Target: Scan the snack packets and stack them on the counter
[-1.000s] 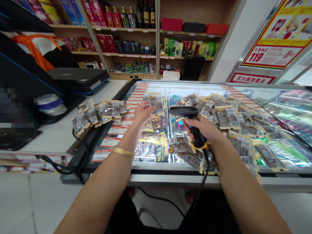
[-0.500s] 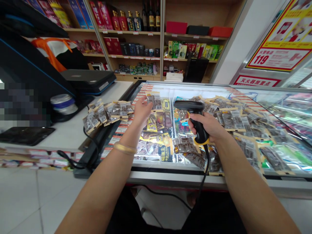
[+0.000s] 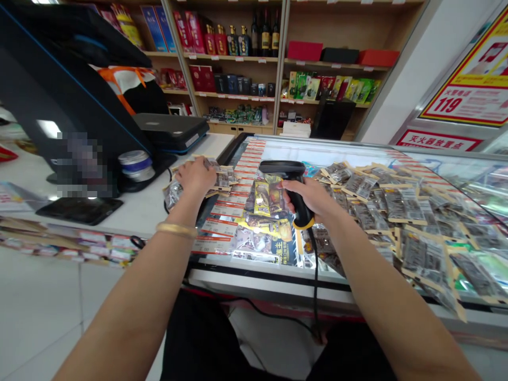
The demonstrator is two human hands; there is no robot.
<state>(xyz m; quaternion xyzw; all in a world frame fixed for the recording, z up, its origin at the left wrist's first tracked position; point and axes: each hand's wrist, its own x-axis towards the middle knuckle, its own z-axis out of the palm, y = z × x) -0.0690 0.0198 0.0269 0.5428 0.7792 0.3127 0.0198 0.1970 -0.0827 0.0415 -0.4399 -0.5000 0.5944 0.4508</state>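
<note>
My left hand [image 3: 196,177], with a gold bangle on its wrist, reaches over a small pile of clear snack packets [image 3: 225,177] at the counter's left edge. Its fingers are curled round a snack packet [image 3: 209,160], partly hidden by the hand. In my right hand [image 3: 311,198] is a black handheld barcode scanner [image 3: 282,168], gripped by its handle above the glass top. From the handle a black cable [image 3: 316,264] hangs down. Many similar packets [image 3: 400,203] lie in a large heap to the right of the scanner.
Beneath the glass top of the display freezer [image 3: 222,225] lie yellow and purple packages [image 3: 262,198]. On the left counter stand a dark screen terminal [image 3: 79,106], a flat black scale [image 3: 170,129] and a round tub [image 3: 137,166]. Shelves [image 3: 238,58] with bottles and boxes are behind.
My left hand has moved left with a packet, from near the scanner to the left pile. The scanner in my right hand has shifted slightly left. The view has swung a little to the left.
</note>
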